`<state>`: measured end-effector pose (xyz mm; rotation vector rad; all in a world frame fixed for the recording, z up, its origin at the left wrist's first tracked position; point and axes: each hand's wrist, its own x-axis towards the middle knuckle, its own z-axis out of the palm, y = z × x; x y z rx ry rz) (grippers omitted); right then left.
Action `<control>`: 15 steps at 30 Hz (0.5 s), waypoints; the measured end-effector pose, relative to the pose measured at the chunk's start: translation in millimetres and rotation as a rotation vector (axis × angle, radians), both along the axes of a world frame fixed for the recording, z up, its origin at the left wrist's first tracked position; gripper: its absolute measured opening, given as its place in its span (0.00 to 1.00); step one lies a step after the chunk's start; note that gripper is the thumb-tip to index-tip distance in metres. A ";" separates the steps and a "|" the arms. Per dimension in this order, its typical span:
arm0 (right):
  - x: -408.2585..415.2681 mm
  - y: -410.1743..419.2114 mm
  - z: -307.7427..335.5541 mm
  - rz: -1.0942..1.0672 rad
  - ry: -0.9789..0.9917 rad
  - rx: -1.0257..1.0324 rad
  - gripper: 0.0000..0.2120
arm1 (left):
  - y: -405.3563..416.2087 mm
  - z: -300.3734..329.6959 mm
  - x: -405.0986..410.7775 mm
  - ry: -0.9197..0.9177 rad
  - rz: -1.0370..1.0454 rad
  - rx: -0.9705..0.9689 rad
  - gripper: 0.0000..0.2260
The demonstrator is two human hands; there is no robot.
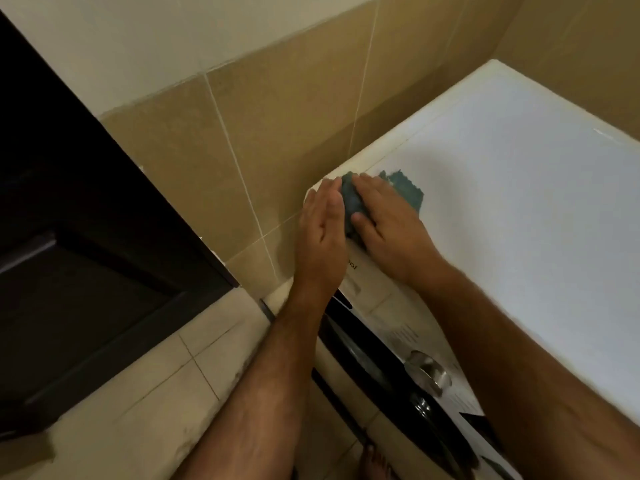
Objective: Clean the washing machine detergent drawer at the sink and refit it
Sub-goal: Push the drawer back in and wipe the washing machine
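Centrally, a soft teal cloth (pixel 349 202) is pressed on the washing machine (pixel 519 168) corner between flat left hand (pixel 323 233) and right hand (pixel 388 220), neither gripping; drawer judged light, rigid.

Much of the teal cloth (pixel 349 206) lies hidden under the two hands at the washing machine's (pixel 519 188) front left corner. The drawer front is covered (only blurred letters show). The machine's right side runs off the picture's edge.

Dim warm light, soft blur, wide-angle edge distortion.
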<state>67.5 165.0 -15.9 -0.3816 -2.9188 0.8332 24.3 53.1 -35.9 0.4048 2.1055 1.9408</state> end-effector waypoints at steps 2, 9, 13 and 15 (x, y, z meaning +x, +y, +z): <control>5.6 13.2 4.7 0.019 0.027 -0.059 0.27 | 6.9 -8.3 8.7 0.057 -0.011 -0.133 0.30; 18.3 25.6 4.7 0.091 -0.065 0.038 0.36 | 2.8 -25.3 79.4 -0.006 -0.007 -0.025 0.31; 21.9 12.3 9.1 0.050 -0.097 0.074 0.42 | -17.5 -28.1 100.3 -0.139 0.104 0.178 0.26; 21.1 3.2 6.8 0.022 -0.089 0.122 0.37 | -33.1 -35.5 93.5 -0.268 0.255 0.173 0.27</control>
